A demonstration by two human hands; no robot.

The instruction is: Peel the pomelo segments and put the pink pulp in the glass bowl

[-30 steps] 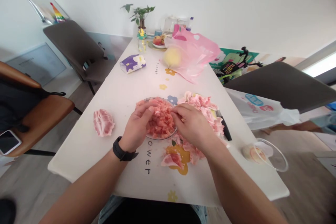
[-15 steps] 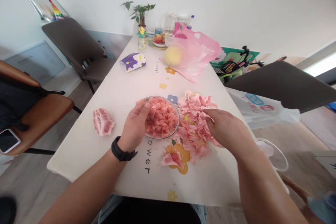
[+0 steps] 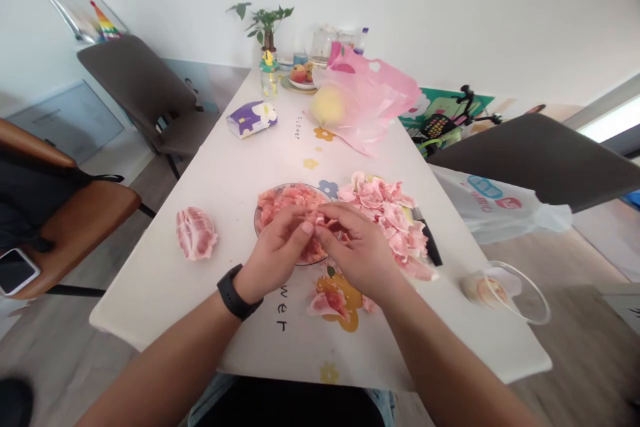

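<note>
From the head view, the person's left hand (image 3: 274, 257) and right hand (image 3: 360, 247) meet low over a clear glass bowl (image 3: 280, 187), which sits mid-frame on a white flower-print table (image 3: 165, 280). Both hands are curled and nearly closed, their fingertips (image 3: 306, 227) pressed together on a small pomelo piece (image 3: 320, 218); exactly how it is pinched is hard to tell. The bowl is heaped with loose pink pomelo pulp (image 3: 287, 199), partly hidden by the hands. A black smartwatch (image 3: 235, 292) circles the left wrist.

Just right of the bowl lies a pile of pale pink pomelo membrane (image 3: 385, 213), with a black-handled knife (image 3: 431, 243) at its right edge. Its blade can't be made out, so a hand reaching into the scraps could meet it. Wet fingers could also lose the piece, and scraps pushed left could drop into the pulp.

A peeled pomelo segment (image 3: 197, 233) lies alone to the left. Toward the top, a pink plastic bag (image 3: 373, 103) holds a yellow pomelo (image 3: 327, 105), beside a tissue pack (image 3: 251, 119) and a fruit plate (image 3: 299, 77). At lower right, a clear bowl (image 3: 517, 293) lies tilted near the table edge.
</note>
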